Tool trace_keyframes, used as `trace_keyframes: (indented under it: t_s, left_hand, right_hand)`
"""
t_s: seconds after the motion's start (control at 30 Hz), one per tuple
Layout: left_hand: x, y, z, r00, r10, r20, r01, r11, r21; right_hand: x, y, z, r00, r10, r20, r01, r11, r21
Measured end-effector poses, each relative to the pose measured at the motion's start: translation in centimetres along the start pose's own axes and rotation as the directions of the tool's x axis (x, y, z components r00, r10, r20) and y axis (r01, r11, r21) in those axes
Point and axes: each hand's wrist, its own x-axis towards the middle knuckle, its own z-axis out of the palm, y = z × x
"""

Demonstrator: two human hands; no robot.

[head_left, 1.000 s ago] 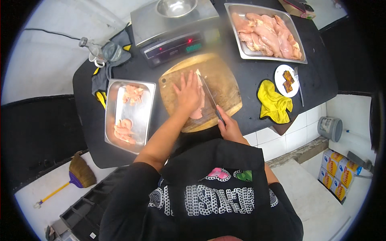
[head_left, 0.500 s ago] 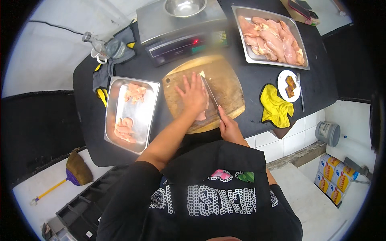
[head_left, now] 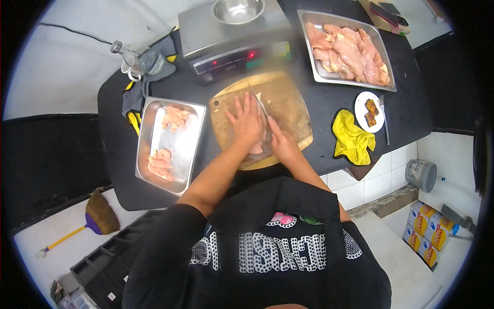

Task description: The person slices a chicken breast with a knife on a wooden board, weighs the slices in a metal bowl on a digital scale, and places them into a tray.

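Chicken meat (head_left: 256, 148) lies on the wooden board (head_left: 288, 121) by the table's (head_left: 329, 98) near edge, partly covered by the left hand (head_left: 248, 126), spread flat. The right hand (head_left: 283, 147) grips a knife (head_left: 259, 104), blade just beside the left. Beyond, at the table's far edge, stands a scale (head_left: 221, 38).

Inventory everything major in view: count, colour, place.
Table: 1, black, centre
Scale: 1, grey, table back
Bowl: 1, silver, on scale
Board: 1, brown, table front
Knife: 1, silver, over board
Meat: several, pink, board, trays
Trays: 2, silver, left, back right
Plate: 1, white, table right
Fork: 1, silver, beside plate
Cloth: 1, yellow, table right
Broom: 1, yellow-purple, left
Bucket: 1, grey, right
Cartons: several, yellow-white, lower right
Left hand: 1, bare, on meat
Right hand: 1, bare, on knife
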Motion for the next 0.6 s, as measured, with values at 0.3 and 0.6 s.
trace_keyframes:
  t_s: [0.3, 0.6]
  left_hand:
    - [-0.1, -0.3, 0.7, 0.999, 0.024, -0.047, -0.023, 0.999, 0.039]
    - [2.3, 1.4, -3.7, 0.998, -0.062, -0.028, 0.055, 0.978, -0.203]
  right_hand:
    - [-4.2, -0.5, -4.0, 0.996, 0.073, 0.043, -0.077, 0.990, 0.115]
    - [-7.3, 1.8, -9.6, 0.974, 0.212, 0.083, -0.226, 0.938, 0.263]
